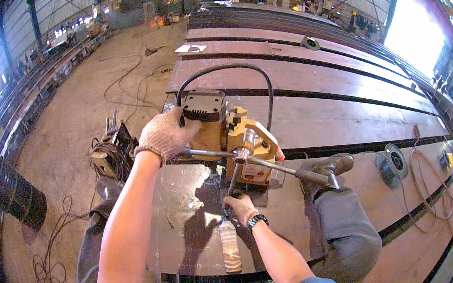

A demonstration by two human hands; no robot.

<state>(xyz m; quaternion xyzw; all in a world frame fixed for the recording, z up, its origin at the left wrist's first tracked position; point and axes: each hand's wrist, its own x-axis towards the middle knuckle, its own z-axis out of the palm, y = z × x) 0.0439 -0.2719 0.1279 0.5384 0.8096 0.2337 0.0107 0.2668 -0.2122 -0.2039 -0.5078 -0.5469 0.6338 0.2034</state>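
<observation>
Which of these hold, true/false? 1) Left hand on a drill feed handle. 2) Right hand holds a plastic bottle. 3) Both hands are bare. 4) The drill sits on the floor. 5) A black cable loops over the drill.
1) True: the left hand grips a handle of the drill.
2) True: the right hand holds the bottle.
3) False: both wear work gloves.
4) False: it sits on a steel plate.
5) True: the cable arches over it.
</observation>
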